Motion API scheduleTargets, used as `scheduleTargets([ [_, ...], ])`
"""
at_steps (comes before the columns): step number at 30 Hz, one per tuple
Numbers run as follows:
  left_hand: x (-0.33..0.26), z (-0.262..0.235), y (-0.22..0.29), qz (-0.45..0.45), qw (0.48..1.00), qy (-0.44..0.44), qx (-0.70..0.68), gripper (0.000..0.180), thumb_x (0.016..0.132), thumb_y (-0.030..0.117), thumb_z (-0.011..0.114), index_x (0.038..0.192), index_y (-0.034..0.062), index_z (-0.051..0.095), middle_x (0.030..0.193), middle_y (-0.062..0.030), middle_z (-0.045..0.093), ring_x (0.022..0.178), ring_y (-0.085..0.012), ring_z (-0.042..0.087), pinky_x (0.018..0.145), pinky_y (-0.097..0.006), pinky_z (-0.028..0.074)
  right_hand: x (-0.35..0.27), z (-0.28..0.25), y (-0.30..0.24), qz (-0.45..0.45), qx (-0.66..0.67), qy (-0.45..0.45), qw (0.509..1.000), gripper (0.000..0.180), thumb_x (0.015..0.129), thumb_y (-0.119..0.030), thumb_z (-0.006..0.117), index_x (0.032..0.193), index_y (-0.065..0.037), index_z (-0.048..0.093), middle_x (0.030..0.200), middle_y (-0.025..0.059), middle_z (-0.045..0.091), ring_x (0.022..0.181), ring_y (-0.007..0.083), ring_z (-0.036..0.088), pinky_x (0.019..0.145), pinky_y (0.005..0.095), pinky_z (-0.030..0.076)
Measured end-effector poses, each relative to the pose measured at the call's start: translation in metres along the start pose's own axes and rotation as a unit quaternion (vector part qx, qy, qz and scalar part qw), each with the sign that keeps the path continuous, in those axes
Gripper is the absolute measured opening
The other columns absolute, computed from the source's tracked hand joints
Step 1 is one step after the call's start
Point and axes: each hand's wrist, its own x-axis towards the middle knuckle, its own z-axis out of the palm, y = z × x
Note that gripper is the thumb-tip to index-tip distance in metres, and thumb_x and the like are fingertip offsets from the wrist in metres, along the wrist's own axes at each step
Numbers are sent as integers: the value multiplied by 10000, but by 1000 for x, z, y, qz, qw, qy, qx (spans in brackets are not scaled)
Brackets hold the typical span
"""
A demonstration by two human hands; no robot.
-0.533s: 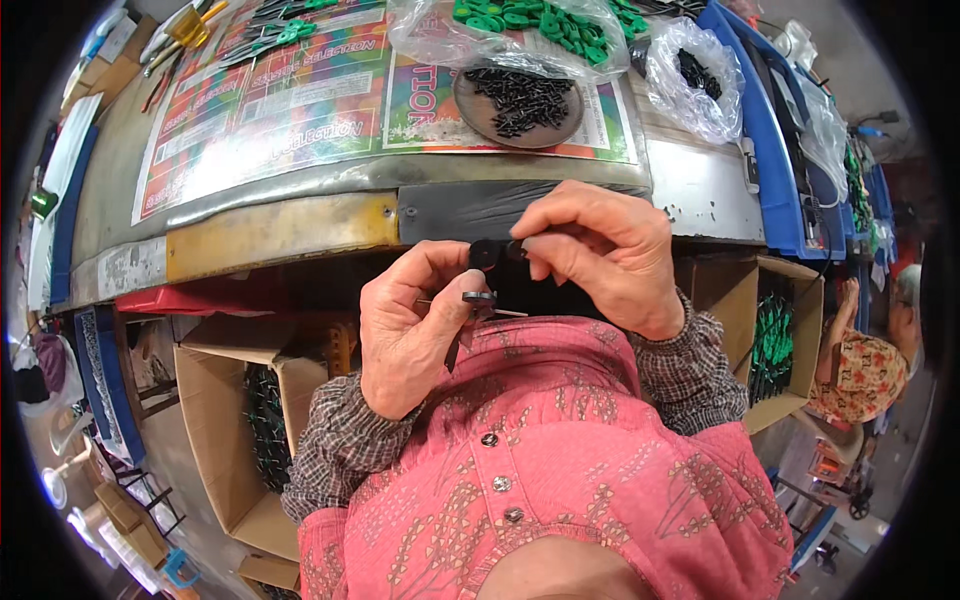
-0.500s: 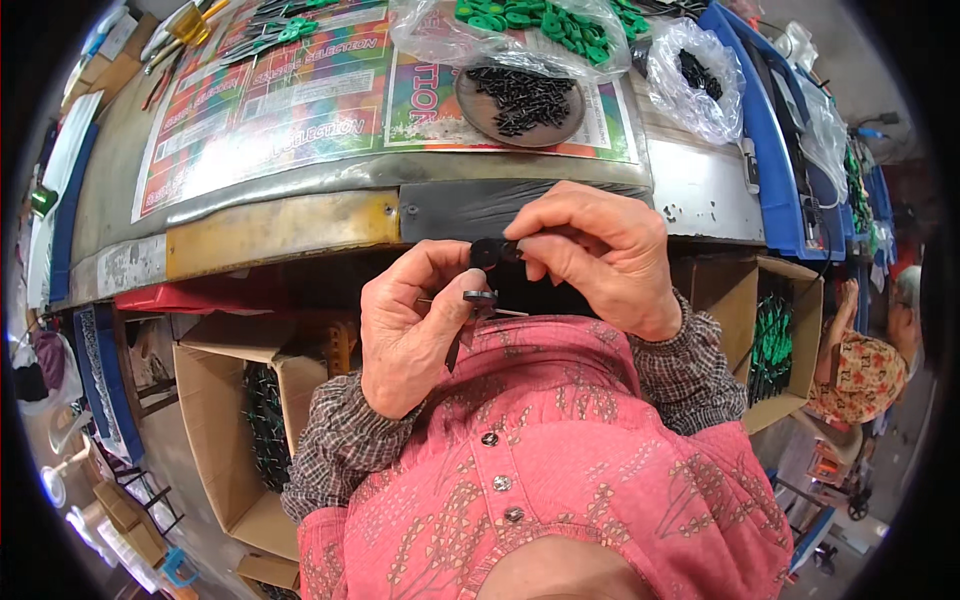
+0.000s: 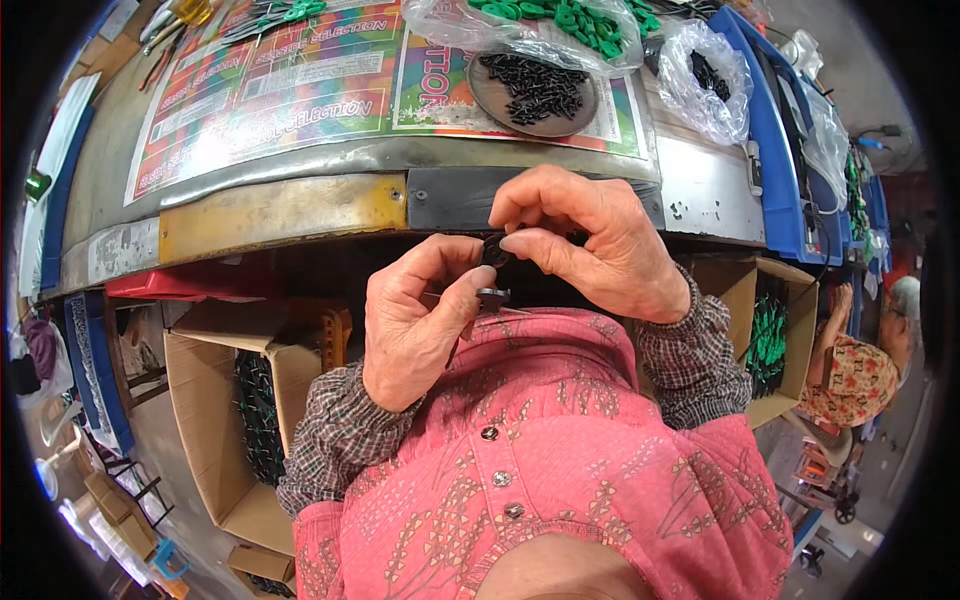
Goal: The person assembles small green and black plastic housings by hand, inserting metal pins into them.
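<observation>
Just in front of the table edge, my left hand [image 3: 415,315] pinches a small round black plastic part [image 3: 495,252] between thumb and fingers. A second flat dark piece [image 3: 490,298] with a thin rod sticks out by the left thumb. My right hand [image 3: 600,240] is closed, its thumb and forefinger pressed against the right side of the round part. Whether a smaller piece sits between those right fingertips is hidden. Farther back on the table, a round plate [image 3: 487,100] bears a heap of small black pin-like pieces [image 3: 540,85].
Behind the plate lies a clear bag [image 3: 440,25] of green plastic pieces [image 3: 580,30]. A second bag [image 3: 735,110] holds small black parts, beside a blue bin [image 3: 785,205]. Cardboard boxes [image 3: 205,430] with green-and-black items flank me. Another person [image 3: 850,370] is at far right.
My right fingertips have moved slightly left and in against the round black part, which has turned and is now partly covered by them. The view has shifted a little.
</observation>
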Motion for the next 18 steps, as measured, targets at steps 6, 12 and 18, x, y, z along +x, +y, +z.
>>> scheduleTargets([
  [6,1,1,0,18,999,7,46,137,886,28,607,1004,-41,618,771,27,578,648,-15,475,571,-172,403,8,-5,2,-7,-22,-42,999,188,831,4,648,1004,-2,575,784,31,583,670,85,560,593,222,456],
  [12,1,3,0,1,996,23,88,109,860,23,639,956,-28,629,755,24,579,670,-16,486,594,-178,413,10,-8,-3,-35,-91,-60,993,178,801,15,660,958,-9,579,755,35,575,649,104,563,572,243,447],
  [18,2,8,0,17,992,50,114,62,833,20,664,869,-20,634,729,17,583,654,-23,501,585,-185,420,8,-9,-3,12,-59,-64,996,161,790,15,665,930,-6,589,741,21,570,642,83,560,561,223,447],
])
